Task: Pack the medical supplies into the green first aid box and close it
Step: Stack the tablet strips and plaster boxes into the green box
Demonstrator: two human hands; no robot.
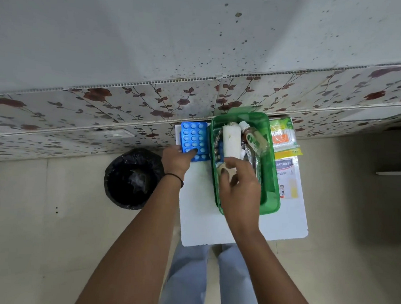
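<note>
- Green first aid box (272,196) sits open on a white surface (281,226), its far end close to the flowered wall panel (128,107).
- Inside the box: a white bandage roll (231,139) lying lengthwise, a small clear bottle (255,140) with a white cap tilted beside it, foil strips underneath.
- Right hand (236,192) hovers over the near half of the box; fingers (225,176) loosely curled and apart, possibly touching something small below the roll, but the view is too blurred to tell.
- Left hand (177,161) at the left of the box, fingers pinched on the near edge of a blue blister pack (194,137), which lies flat on the surface just beside the box wall.
- Right of the box, on the surface: a cotton bud packet (284,136) and a plaster pack (286,178), partly tucked under the box rim.
- Black-lined bin (133,178) on the floor, left of the surface.
</note>
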